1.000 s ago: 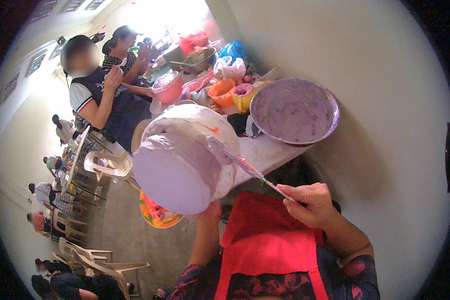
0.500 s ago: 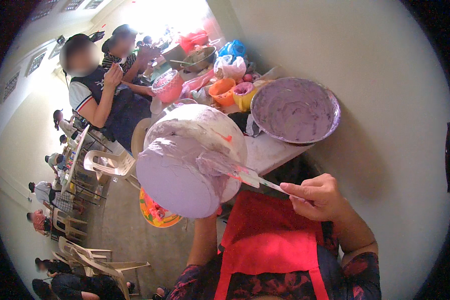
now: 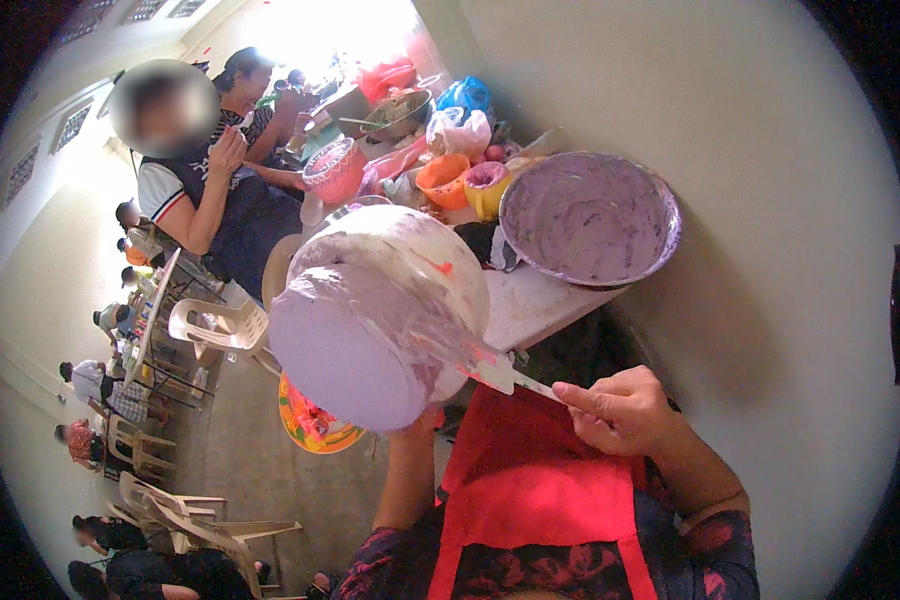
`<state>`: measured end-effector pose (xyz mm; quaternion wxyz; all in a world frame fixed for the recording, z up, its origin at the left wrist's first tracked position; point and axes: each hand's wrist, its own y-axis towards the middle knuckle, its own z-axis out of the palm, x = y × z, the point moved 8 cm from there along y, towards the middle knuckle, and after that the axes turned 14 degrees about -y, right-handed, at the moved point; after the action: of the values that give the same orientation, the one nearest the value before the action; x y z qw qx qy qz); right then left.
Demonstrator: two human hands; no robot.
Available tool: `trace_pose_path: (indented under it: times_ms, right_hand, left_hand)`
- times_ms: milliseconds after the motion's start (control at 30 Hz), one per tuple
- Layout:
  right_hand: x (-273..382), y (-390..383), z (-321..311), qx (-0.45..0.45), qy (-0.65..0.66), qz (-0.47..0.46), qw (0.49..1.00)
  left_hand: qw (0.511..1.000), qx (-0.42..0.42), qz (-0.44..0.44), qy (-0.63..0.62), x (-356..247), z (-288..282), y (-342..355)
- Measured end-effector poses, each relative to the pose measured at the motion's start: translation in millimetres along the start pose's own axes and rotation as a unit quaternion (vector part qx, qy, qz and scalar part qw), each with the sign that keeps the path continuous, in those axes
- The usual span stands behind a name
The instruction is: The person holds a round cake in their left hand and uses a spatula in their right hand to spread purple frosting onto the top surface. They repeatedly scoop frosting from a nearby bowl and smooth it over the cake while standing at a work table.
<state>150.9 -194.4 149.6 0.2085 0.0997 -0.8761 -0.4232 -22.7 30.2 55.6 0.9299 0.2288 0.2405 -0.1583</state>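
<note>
My left hand [image 3: 410, 420] is mostly hidden beneath a tilted white round stand [image 3: 400, 240], its fingers apparently gripping it from underneath. On the stand is a round cake [image 3: 340, 350] coated in lavender icing. My right hand [image 3: 620, 410] is closed on the handle of a long spatula [image 3: 535, 385], whose icing-smeared blade lies against the cake's right side. A large bowl of lavender icing [image 3: 590, 220] stands on the table to the right.
The table [image 3: 560, 300] holds an orange cup [image 3: 440, 185], a yellow cup [image 3: 485, 200], a pink cake [image 3: 332, 175] and several bags. Two co-workers sit at the upper left. Below are a colourful plate [image 3: 298, 420] and plastic chairs [image 3: 210, 330]. A wall is at the right.
My right hand and spatula have shifted slightly down since a second ago, the blade moving along the cake's side. The cake and stand have shifted a little.
</note>
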Motion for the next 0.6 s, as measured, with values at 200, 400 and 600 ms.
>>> trace_pose_path:
  times_ms: [200, 400, 600]
  right_hand:
    - [0, -10, 5, 0.008, 0.021, 0.032, 0.999]
    - [-12, -35, 0, 0.015, 0.056, 0.105, 0.993]
    - [-28, -42, 7, 0.027, 0.127, 0.230, 0.965]
  left_hand:
    - [0.991, 0.010, 0.001, -0.135, 2, -1, 0]
    - [0.988, -0.093, -0.031, -0.118, 5, -2, -14]
    - [0.991, -0.088, -0.100, -0.027, 2, 37, -36]
